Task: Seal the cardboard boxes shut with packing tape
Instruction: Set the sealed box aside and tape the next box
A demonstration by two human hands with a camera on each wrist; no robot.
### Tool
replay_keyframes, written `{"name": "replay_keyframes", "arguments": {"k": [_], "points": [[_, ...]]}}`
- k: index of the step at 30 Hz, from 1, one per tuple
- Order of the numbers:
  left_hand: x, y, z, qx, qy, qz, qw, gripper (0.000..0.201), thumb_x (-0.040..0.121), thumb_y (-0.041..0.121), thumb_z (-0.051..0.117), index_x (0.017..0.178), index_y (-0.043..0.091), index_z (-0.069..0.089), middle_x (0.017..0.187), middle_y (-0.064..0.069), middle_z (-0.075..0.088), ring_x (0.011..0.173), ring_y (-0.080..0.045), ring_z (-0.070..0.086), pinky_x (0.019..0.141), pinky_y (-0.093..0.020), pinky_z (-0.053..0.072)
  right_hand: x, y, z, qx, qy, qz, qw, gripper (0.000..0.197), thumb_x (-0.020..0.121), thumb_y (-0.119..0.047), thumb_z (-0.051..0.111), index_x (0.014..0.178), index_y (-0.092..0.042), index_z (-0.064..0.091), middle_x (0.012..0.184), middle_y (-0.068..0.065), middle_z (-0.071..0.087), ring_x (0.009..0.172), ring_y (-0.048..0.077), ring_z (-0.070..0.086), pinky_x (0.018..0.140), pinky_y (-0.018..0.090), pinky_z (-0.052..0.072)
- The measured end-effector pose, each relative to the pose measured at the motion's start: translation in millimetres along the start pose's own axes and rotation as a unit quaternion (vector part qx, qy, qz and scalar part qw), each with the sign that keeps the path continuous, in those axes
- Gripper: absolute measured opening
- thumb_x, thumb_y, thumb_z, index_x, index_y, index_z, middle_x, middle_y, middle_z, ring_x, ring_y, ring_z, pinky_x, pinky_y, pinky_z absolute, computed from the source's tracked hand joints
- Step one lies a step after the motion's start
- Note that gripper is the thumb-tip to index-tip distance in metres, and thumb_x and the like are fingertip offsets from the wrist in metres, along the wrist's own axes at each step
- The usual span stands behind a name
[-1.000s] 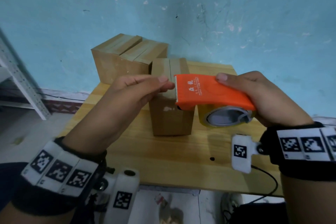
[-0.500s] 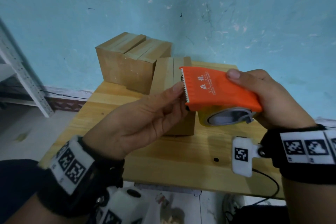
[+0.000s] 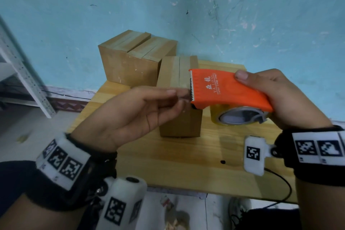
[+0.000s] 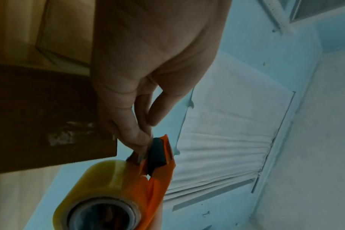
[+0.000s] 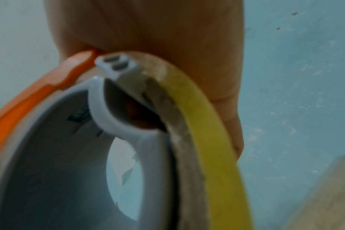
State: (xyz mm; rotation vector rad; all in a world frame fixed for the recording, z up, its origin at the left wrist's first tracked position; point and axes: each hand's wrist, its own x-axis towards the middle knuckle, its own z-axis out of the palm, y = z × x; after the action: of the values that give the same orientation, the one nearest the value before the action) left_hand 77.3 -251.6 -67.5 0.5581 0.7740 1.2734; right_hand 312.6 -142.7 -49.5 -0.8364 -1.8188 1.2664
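Three boxes stand on the table (image 3: 186,164) against the wall, the near box (image 3: 179,123) in front. Above it, the right hand (image 3: 283,99) grasps the dispenser (image 3: 229,89); the left hand (image 3: 134,114) pinches at its toothed end, by the tape (image 4: 106,179)

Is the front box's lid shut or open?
Shut. The front box has its two top flaps lying flat and meeting along the middle seam. Whether tape already covers the seam, I cannot tell.
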Motion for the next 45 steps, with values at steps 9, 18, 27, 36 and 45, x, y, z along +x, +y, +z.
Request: {"name": "replay_keyframes", "arguments": {"k": [9, 18, 27, 36, 45], "points": [[-3.1, -7.6, 9.4, 0.125, 0.081, 0.073, 0.986, 0.036, 0.078, 0.015, 0.069, 0.108, -0.005, 0.071, 0.105, -0.017, 0.074, 0.091, -0.017, 0.072, 0.075, -0.019, 0.059, -1.8, -4.1, 1.5, -0.046, -0.002, -0.009, 0.999, 0.052, 0.077, -0.047, 0.067, 0.049, -0.004, 0.058, 0.046, 0.020, 0.048, 0.038, 0.020, 0.041, 0.043, 0.022, 0.029], [-9.4, 6.9, 7.0, 0.200, 0.110, 0.101, 0.968, 0.022, 0.072, 0.013, 0.071, 0.088, 0.000, 0.078, 0.090, -0.014, 0.077, 0.077, -0.011, 0.073, 0.065, -0.012, 0.055, -4.3, -10.9, -0.1, -0.012, -0.045, 0.011, 0.999, 0.050, 0.077, -0.042, 0.063, 0.059, 0.005, 0.065, 0.050, 0.013, 0.060, 0.036, 0.014, 0.051, 0.040, 0.013, 0.039], [-18.8, 31.3, -20.5, 0.200, 0.183, 0.094, 0.958, 0.017, 0.065, 0.016, 0.074, 0.074, 0.003, 0.079, 0.078, -0.010, 0.076, 0.067, -0.009, 0.072, 0.066, -0.017, 0.059, -1.4, -5.3, -6.7, -0.033, -0.014, 0.038, 0.999, 0.045, 0.079, -0.043, 0.062, 0.055, -0.006, 0.071, 0.050, 0.012, 0.061, 0.038, 0.016, 0.052, 0.042, 0.014, 0.040], [-12.9, 33.4, -27.8, 0.187, 0.169, 0.086, 0.964, 0.014, 0.067, 0.014, 0.073, 0.070, 0.002, 0.078, 0.069, -0.005, 0.073, 0.057, -0.004, 0.066, 0.058, -0.010, 0.054, -1.8, 0.0, -3.4, -0.023, -0.010, 0.038, 0.999, 0.043, 0.084, -0.037, 0.058, 0.053, -0.010, 0.072, 0.051, 0.010, 0.064, 0.040, 0.014, 0.056, 0.045, 0.013, 0.043], [-19.3, 41.2, -57.3, 0.204, 0.155, 0.064, 0.964, 0.064, 0.015, 0.034, 0.101, 0.070, 0.010, 0.079, 0.080, -0.007, 0.075, 0.061, -0.006, 0.070, 0.055, -0.013, 0.054, -8.1, 5.0, -35.4, -0.047, 0.059, 0.067, 0.995, 0.042, 0.071, -0.043, 0.067, 0.050, -0.007, 0.068, 0.041, 0.008, 0.056, 0.031, 0.015, 0.047, 0.038, 0.012, 0.036]]}}
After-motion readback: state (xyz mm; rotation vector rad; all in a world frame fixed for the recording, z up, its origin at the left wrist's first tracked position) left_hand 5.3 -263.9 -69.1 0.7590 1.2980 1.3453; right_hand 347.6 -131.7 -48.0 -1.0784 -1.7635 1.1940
